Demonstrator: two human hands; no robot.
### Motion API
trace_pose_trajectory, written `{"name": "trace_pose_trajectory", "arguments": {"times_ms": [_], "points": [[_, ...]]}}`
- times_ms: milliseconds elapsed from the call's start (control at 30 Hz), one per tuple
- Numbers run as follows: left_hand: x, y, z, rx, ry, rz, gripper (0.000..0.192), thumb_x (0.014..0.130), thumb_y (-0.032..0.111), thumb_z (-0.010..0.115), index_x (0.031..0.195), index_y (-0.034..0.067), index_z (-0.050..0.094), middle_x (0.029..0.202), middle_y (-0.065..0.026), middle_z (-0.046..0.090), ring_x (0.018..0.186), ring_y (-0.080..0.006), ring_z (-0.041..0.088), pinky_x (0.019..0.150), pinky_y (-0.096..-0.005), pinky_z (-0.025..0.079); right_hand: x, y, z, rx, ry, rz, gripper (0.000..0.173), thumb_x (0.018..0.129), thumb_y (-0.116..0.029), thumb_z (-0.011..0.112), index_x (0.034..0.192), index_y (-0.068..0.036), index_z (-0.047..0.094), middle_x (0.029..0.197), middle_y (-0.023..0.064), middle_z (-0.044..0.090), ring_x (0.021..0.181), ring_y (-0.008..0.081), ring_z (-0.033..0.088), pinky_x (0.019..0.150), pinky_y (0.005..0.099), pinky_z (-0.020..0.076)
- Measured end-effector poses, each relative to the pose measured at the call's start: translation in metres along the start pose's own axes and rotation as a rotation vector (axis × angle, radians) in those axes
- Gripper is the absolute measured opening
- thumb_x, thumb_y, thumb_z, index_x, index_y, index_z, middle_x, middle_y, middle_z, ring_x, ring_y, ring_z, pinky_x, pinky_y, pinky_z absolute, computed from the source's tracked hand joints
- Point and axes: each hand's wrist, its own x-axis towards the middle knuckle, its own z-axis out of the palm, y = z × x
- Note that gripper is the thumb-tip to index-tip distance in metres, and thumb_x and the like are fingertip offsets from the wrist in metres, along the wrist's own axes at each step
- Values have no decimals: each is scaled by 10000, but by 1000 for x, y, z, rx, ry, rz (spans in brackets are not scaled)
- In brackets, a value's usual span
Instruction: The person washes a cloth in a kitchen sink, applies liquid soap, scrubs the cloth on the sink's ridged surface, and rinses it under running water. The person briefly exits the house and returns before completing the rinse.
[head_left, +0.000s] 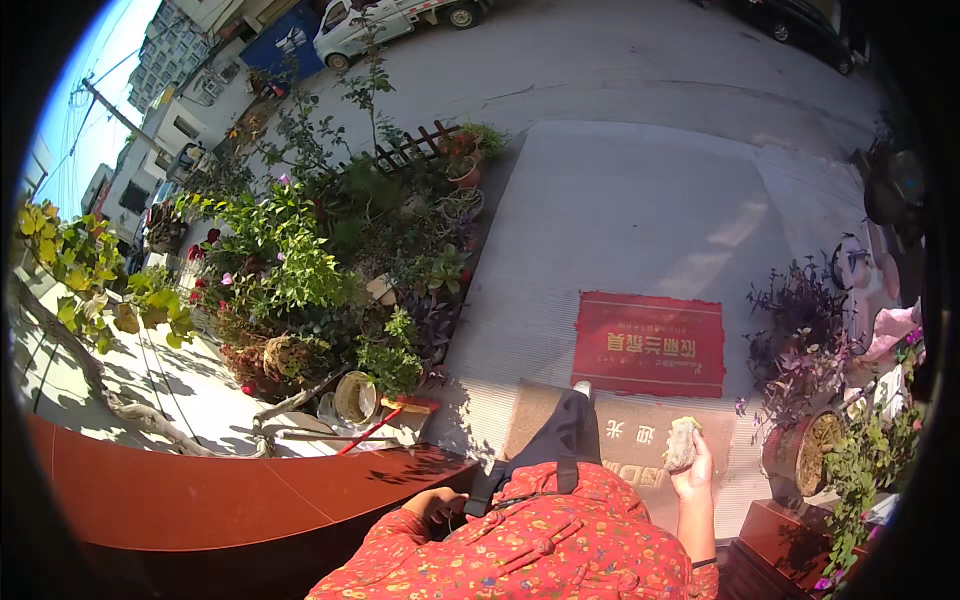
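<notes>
In the head view my right hand (697, 469) is raised at the right of my body. Its fingers are closed around a pale oblong item (681, 445), perhaps a filled bun, with a yellow-green edge showing at the top. My left hand (441, 505) is at my waist on the left with its fingers curled. It is beside a black strap (478, 501), and whether it grips the strap is hidden. I wear a red floral jacket (555, 551) and dark trousers (564, 431).
Underfoot lies a brown doormat (547, 409), with a red mat (649, 343) beyond it; both bear writing. A planted bed (315, 255) borders the left, near a red-handled broom (375, 431). Potted plants (802, 454) flank the right. A white truck (375, 34) stands across the road.
</notes>
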Motion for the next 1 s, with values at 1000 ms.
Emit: {"name": "trace_pose_trajectory", "arguments": {"times_ms": [1000], "points": [[115, 287, -82, 607, 200, 568, 597, 888, 529, 548, 944, -42, 710, 996, -246, 682, 1015, -401, 630, 895, -456, 486, 78, -92, 107, -223, 250, -77, 273, 919, -283, 633, 1166, -167, 625, 1050, -21, 683, 914, 161, 646, 718, 332, 503]]}}
